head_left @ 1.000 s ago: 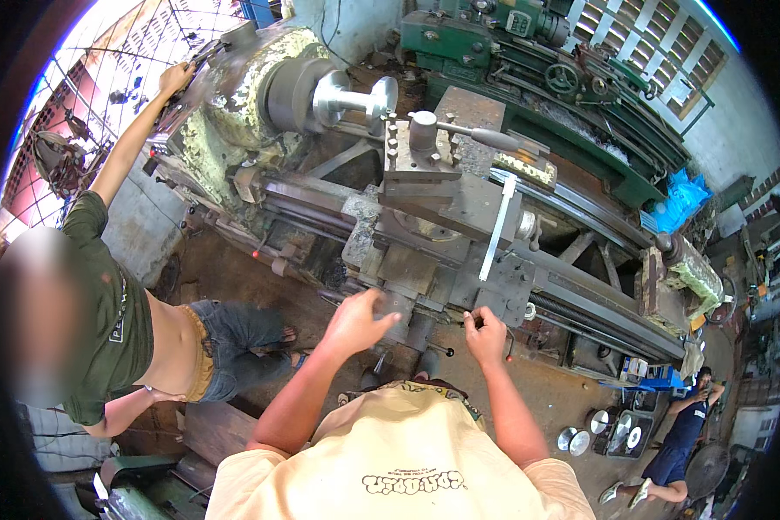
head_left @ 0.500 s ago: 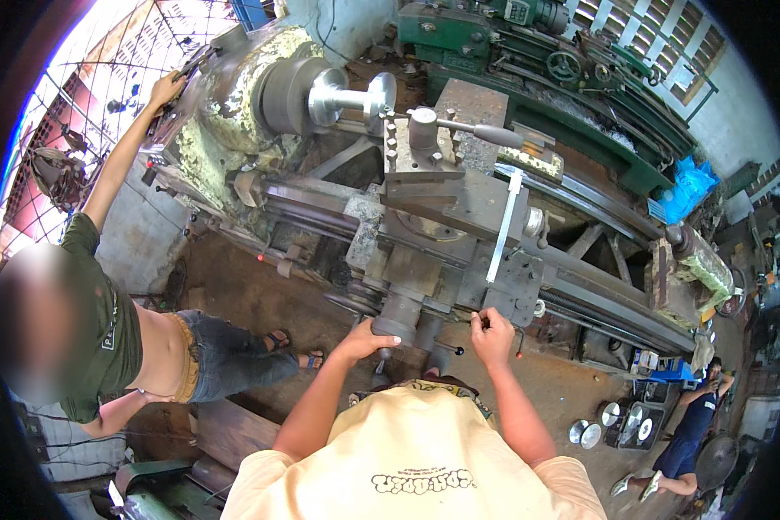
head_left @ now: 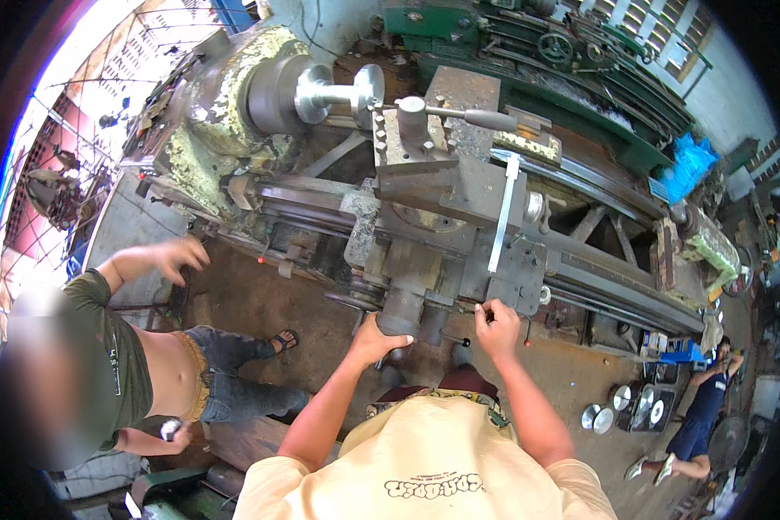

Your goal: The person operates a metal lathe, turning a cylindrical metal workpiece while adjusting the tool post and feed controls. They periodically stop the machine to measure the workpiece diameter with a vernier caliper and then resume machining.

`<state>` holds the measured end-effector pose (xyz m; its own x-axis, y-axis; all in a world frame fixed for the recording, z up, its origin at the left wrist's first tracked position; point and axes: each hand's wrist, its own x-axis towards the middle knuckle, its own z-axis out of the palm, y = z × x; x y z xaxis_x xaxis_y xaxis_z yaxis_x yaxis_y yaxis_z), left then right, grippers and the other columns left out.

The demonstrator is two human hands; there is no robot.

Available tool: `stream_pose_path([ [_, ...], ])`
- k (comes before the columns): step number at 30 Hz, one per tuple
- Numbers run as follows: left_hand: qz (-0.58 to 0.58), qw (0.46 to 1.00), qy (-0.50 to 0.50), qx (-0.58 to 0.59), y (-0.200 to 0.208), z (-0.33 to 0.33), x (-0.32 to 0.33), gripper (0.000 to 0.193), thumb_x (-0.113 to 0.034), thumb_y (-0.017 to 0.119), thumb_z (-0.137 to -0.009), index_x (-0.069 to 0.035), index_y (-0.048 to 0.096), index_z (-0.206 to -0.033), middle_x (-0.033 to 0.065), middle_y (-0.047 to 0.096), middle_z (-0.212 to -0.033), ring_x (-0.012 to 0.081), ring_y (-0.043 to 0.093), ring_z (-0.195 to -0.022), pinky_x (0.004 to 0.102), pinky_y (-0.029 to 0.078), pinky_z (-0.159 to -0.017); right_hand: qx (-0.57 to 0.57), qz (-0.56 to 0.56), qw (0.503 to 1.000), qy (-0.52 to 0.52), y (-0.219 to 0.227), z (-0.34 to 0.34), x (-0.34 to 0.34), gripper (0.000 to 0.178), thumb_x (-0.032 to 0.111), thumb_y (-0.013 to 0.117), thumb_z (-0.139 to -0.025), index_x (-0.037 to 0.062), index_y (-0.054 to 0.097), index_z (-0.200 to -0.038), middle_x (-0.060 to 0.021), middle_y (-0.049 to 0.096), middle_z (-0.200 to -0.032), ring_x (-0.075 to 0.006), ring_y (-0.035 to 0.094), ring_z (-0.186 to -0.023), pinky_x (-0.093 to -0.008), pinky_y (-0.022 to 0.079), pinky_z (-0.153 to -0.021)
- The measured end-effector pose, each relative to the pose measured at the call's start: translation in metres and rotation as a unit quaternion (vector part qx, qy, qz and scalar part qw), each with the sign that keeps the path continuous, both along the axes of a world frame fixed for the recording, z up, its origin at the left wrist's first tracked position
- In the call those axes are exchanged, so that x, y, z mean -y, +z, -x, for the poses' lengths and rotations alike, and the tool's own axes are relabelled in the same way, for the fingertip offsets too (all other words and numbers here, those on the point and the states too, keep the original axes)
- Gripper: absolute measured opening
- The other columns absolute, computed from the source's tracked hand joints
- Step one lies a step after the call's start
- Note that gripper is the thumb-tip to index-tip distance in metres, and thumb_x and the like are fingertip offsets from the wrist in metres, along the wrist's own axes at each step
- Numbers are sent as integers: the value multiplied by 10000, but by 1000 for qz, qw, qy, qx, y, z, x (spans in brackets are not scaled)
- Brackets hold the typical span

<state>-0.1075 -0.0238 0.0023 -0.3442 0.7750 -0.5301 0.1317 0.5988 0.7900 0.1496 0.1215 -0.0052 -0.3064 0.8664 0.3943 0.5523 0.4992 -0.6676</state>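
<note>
In front of me stands a large metal lathe. My left hand (head_left: 380, 341) is closed around the lower end of the cross-slide handle (head_left: 400, 314), thumb lying along its front. My right hand (head_left: 497, 328) is closed, fingers curled together at the carriage's front edge; whatever it grips is hidden. Above my hands sits the tool post (head_left: 414, 130) with its long clamping lever (head_left: 485, 119). A caliper (head_left: 503, 217) lies across the carriage. The chuck (head_left: 273, 94) holds a shiny spool-shaped metal workpiece (head_left: 334, 94).
At left a co-worker in a dark green shirt (head_left: 134, 373) stands close, one hand (head_left: 180, 256) raised near the headstock. Black-knobbed (head_left: 466, 342) and red-knobbed (head_left: 527, 343) levers jut out by my hands. A green lathe (head_left: 438, 35) stands behind; metal discs (head_left: 596, 419) lie on the floor, right.
The co-worker's hand has come off the top of the headstock and down toward me; their other hand now holds a small object. My hands keep their places on the lathe as my view shifts slightly.
</note>
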Motion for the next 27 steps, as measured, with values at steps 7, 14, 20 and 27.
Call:
stream_pose_path([
  [7, 2, 984, 72, -160, 9, -26, 5, 1037, -405, 985, -574, 78, 537, -1376, 264, 652, -1334, 358, 641, -1250, 414, 497, -1084, 13, -12, 997, 73, 1, -7, -3, 155, 174, 776, -849, 100, 646, -808, -87, 666, -730, -307, 655, -712, -451, 459, -692],
  [14, 39, 968, 104, -224, 16, -43, 3, 1138, -378, 969, -562, 86, 469, -1473, 304, 616, -1379, 395, 600, -1315, 420, 461, -1136, 64, -63, 974, 209, 4, -17, -13, 147, 210, 752, -864, 115, 651, -816, -77, 685, -765, -296, 652, -751, -447, 428, -707],
  [20, 56, 958, 136, -248, 19, -62, 2, 1197, -367, 967, -581, 65, 389, -1535, 333, 518, -1490, 418, 511, -1412, 434, 419, -1182, 113, -71, 952, 277, 6, -21, -18, 166, 236, 746, -873, 131, 631, -816, -61, 677, -758, -278, 654, -755, -452, 427, -712],
  [27, 69, 944, 161, -280, 23, -79, -2, 1210, -343, 975, -598, 49, 354, -1561, 308, 456, -1558, 426, 483, -1437, 445, 408, -1200, 142, -56, 935, 319, 8, -19, -26, 148, 248, 753, -878, 126, 669, -873, -63, 699, -768, -287, 674, -769, -460, 443, -725],
])
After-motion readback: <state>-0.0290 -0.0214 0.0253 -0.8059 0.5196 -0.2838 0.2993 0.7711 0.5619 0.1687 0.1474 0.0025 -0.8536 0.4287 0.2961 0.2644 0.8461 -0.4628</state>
